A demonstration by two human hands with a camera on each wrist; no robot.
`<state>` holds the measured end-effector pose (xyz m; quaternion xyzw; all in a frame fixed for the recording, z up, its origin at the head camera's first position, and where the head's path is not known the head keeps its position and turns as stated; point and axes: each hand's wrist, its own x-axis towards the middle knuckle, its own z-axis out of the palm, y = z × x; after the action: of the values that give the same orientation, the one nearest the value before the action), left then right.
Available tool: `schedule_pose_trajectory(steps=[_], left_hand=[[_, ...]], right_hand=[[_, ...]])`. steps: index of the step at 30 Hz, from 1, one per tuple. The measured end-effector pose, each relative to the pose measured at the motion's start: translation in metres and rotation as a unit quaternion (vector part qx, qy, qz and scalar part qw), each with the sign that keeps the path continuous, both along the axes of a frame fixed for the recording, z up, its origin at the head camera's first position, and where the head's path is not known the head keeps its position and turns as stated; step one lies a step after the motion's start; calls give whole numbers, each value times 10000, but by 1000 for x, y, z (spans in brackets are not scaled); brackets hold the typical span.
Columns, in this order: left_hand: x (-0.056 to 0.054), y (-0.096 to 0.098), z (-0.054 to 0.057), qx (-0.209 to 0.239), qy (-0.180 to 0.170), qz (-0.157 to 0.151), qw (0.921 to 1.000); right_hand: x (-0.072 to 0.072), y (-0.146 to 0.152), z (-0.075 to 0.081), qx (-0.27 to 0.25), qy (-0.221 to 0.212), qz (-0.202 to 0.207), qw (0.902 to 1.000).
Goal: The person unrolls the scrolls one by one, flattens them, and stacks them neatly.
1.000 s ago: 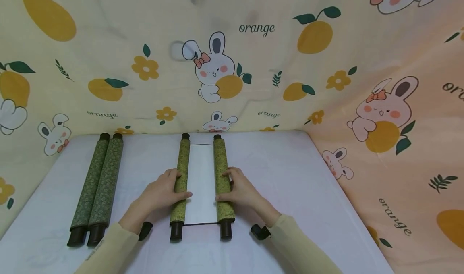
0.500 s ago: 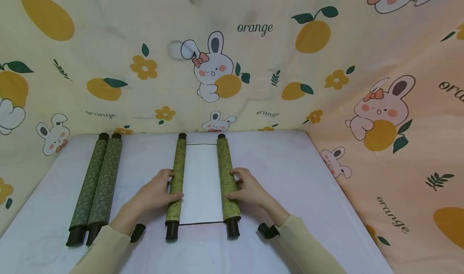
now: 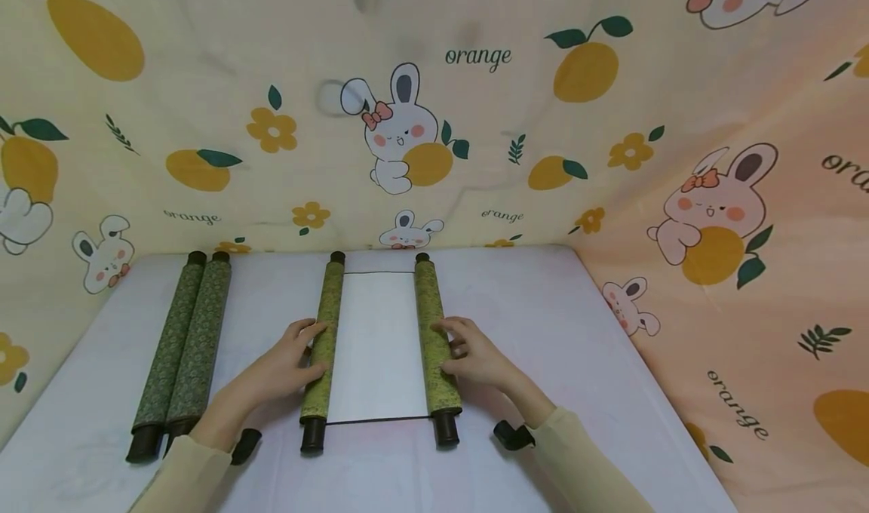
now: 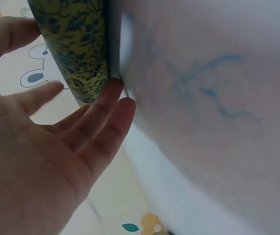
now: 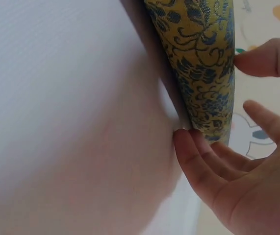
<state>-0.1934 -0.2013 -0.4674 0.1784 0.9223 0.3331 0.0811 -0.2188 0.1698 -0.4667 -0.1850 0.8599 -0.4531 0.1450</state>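
Note:
A scroll with yellow-green patterned cloth backing and dark end knobs lies partly unrolled, its white sheet (image 3: 376,347) showing between two rolls. My left hand (image 3: 278,366) holds the left roll (image 3: 324,332), thumb on top and fingers along its outer side. On the other side, my right hand (image 3: 482,358) grips the right roll (image 3: 431,332) the same way. In the left wrist view the roll's brocade (image 4: 78,44) sits between thumb and fingers, with fingertips low by the white surface. The right wrist view has the fingertips under the edge of the brocade roll (image 5: 203,73).
Two dark green patterned scrolls (image 3: 163,347) lie side by side at the left, their near ends close to my left sleeve (image 3: 190,475). Everything rests on a white-covered table (image 3: 536,302). A printed curtain (image 3: 502,121) with rabbits and oranges stands behind and at the sides.
The two rolls have moved apart, the left one to the left and the right one to the right, and more white sheet shows between them. Both hands have moved with their rolls.

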Motion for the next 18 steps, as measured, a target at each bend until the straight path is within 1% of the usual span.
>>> schedule_pose_trajectory(steps=[4,8,11,15,18], left_hand=[[2,-3,0,-110,57,-83,9999],[4,-5,2,-242,60,-34,9997],[5,-4,2,-276,-50,81,9996],[7,0,2,-262,-251,210,9991],[8,2,0,-235,-279,271,9990]], right_hand=[[2,2,1,231,-3,-26,9997],[3,0,3,409,110,-233,9988],[2,-2,4,540,243,-356,9976],[1,-5,3,757,331,-341,9960],[-1,-6,2,790,350,-346,9957]])
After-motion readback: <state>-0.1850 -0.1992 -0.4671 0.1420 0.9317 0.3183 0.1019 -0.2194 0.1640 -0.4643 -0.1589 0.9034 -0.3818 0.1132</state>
